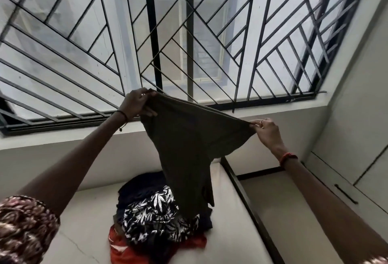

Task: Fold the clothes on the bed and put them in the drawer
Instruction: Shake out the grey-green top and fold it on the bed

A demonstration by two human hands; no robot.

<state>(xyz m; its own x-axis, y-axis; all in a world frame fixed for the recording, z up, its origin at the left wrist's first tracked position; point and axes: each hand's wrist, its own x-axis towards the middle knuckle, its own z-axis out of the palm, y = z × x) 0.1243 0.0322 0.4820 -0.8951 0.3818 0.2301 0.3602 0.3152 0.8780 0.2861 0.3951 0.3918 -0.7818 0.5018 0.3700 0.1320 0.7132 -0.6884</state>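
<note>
pile (155, 211): is being left heaped mid-mattress on the bed (84, 221), with navy, leaf-print and red pieces all unfolded.
olive garment (189, 141): is being held up in the air above the pile, top edge stretched between both hands. The lower end is being dangled at the pile top; whether it touches cannot be told.
snag risk: if the garment is swung while being laid down, pile pieces are likely being dragged toward the bed edge.
left hand (135, 104): fingers are being curled round the higher corner of the garment.
right hand (267, 132): the lower corner is being pinched at the fingertips only.
slip risk: the fabric is being pulled taut, and the thin right pinch is judged the likelier to let go, dropping that side.
skew risk: the corners are being held at uneven height, so a crooked fold is likely.
cupboard front (346, 193): off to the right, with a dark handle. It cannot be told whether this is the drawer.
</note>
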